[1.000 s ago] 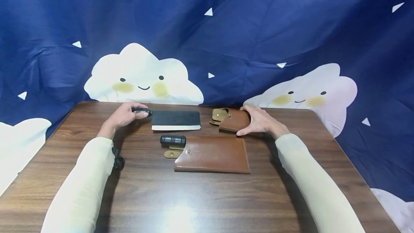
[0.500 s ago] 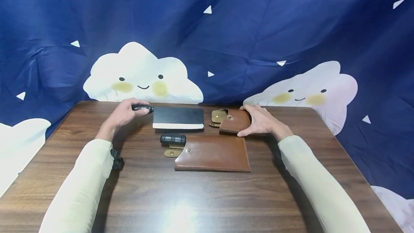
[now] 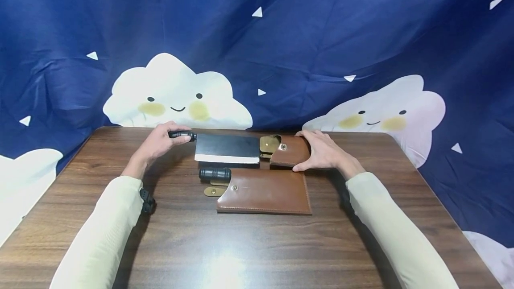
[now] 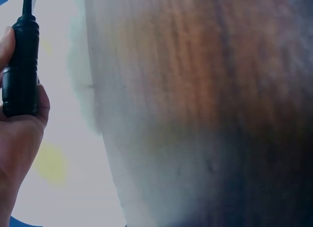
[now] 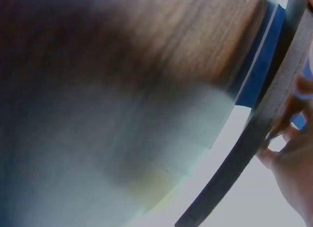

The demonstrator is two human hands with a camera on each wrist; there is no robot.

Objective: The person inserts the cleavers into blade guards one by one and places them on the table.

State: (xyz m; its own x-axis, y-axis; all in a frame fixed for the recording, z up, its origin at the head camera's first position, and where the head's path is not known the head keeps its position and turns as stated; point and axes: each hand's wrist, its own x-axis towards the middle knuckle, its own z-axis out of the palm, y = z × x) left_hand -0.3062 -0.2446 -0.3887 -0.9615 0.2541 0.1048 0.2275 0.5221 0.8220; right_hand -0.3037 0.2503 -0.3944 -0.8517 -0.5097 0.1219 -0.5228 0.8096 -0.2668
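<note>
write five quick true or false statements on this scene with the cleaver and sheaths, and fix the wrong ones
1. The left grip holds the cleaver by its black handle. True.
2. The cleaver's blade is fully hidden in a sheath. False: the blade is in plain view.
3. The right grip holds the back sheath. True.
4. A second handle shows at the front sheath. True.
5. The backdrop is plain red. False: the backdrop is blue with white clouds.

A wood-grain table [image 3: 180, 244] carries a large brown sheath [image 3: 267, 191] with a black handle [image 3: 214, 174] protruding leftward.
</note>
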